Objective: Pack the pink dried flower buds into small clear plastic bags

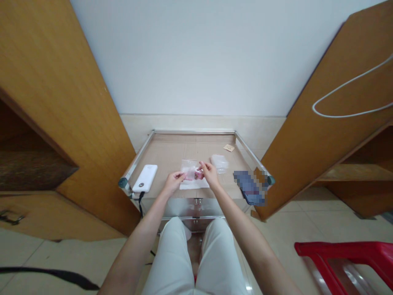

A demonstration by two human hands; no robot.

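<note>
My left hand point(174, 181) is closed, thumb and fingers pinching the left edge of a small clear plastic bag point(189, 164) with pinkish marks or contents near its lower part. Between the hands, a small pink-and-white patterned item point(199, 175) is at the bag's right side; its exact kind is too small to make out. My right hand point(210, 172) has its fingers bent round that item. Under both lies a white sheet point(193, 184), probably paper. Just right of my right hand rests a stack of clear plastic bags point(220, 163).
The tabletop point(175, 143) has a raised metal rim point(195, 132). A white power bank point(145, 178) lies left, a small tan card point(229, 148) at the back right, a blurred dark phone-like object point(250, 188) at the right edge. Wooden cabinets flank both sides; a red stool point(340, 248) stands lower right.
</note>
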